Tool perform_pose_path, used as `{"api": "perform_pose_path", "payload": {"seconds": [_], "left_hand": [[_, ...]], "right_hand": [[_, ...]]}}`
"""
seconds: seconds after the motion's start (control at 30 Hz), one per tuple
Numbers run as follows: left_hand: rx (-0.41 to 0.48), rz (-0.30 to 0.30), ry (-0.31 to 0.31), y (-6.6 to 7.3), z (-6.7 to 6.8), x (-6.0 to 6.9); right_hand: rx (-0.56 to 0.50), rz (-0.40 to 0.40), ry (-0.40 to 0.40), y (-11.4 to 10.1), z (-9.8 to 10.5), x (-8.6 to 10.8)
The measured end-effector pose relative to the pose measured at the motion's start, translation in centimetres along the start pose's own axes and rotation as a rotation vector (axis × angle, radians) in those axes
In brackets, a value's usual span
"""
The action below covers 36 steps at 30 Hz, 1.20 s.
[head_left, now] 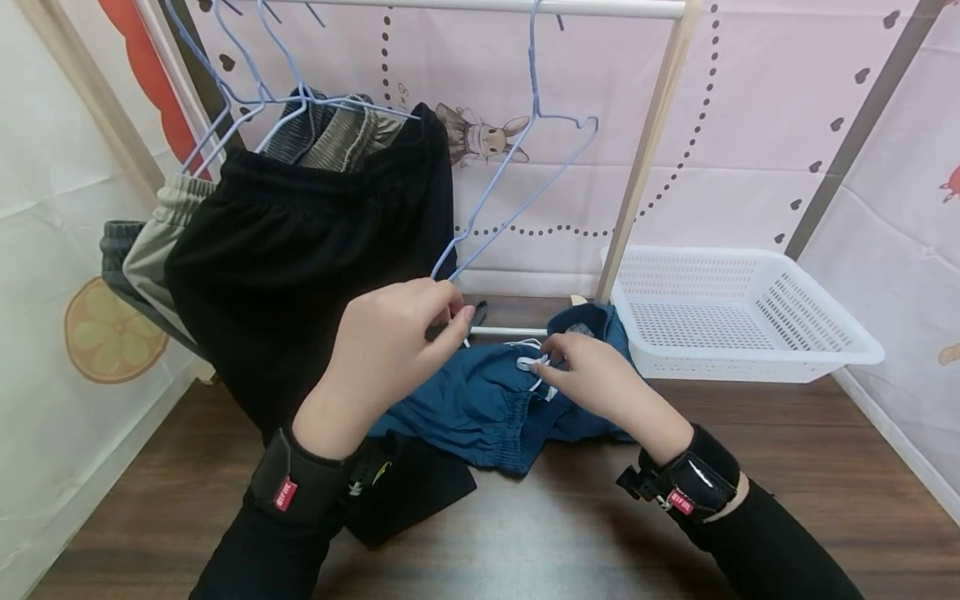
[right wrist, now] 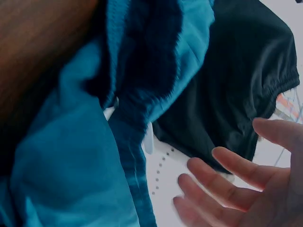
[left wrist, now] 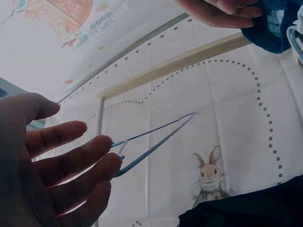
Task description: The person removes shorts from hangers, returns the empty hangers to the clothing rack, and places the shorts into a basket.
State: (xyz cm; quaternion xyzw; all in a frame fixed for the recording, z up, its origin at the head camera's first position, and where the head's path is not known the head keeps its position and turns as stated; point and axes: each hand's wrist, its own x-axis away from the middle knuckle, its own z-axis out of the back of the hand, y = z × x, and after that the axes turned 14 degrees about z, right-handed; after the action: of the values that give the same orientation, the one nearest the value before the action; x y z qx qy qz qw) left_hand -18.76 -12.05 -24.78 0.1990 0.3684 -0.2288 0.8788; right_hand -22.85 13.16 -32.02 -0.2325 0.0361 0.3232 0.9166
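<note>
My left hand point(head_left: 401, 329) hovers with loosely bent, parted fingers below a light blue hanger point(head_left: 491, 187). The hanger hooks on the rail, tilted, and carries no garment. In the left wrist view the fingers point(left wrist: 78, 161) overlap the hanger wire point(left wrist: 156, 144); nothing is visible in the palm. Teal shorts point(head_left: 468, 404) lie crumpled on the table, with a white drawstring point(head_left: 528, 364) at the waistband. Over that drawstring is my right hand point(head_left: 592, 375), fingers slightly bent. The right wrist view has its fingers point(right wrist: 227, 189) spread, apart from the teal cloth point(right wrist: 75, 151).
Black shorts point(head_left: 300, 242) hang on the rail point(head_left: 480, 5) at the left, with grey and beige shorts point(head_left: 168, 208) behind them. A white perforated basket point(head_left: 750, 367) stands right of the wooden post point(head_left: 648, 150). A black cloth point(head_left: 408, 492) lies near the left wrist.
</note>
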Motion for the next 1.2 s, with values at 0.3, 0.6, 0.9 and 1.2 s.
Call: {"api": "perform_pose_path", "payload": {"seconds": [0.3, 0.6, 0.9, 1.2], "left_hand": [[-0.019, -0.015, -0.101, -0.2, -0.8, 0.3], [-0.074, 0.006, -0.197, -0.6, -2.3, 0.3], [-0.109, 0.052, -0.256, -1.4, -3.5, 0.3], [-0.12, 0.089, -0.297, -1.7, -3.9, 0.3]], "right_hand": [[0.112, -0.004, -0.185, -0.4, -2.3, -0.3], [0.078, 0.022, -0.32, 0.8, -4.0, -0.4], [0.092, -0.016, -0.422, 2.3, -5.0, -1.5], [0.172, -0.006, -0.464, 2.8, -5.5, -2.5]]}}
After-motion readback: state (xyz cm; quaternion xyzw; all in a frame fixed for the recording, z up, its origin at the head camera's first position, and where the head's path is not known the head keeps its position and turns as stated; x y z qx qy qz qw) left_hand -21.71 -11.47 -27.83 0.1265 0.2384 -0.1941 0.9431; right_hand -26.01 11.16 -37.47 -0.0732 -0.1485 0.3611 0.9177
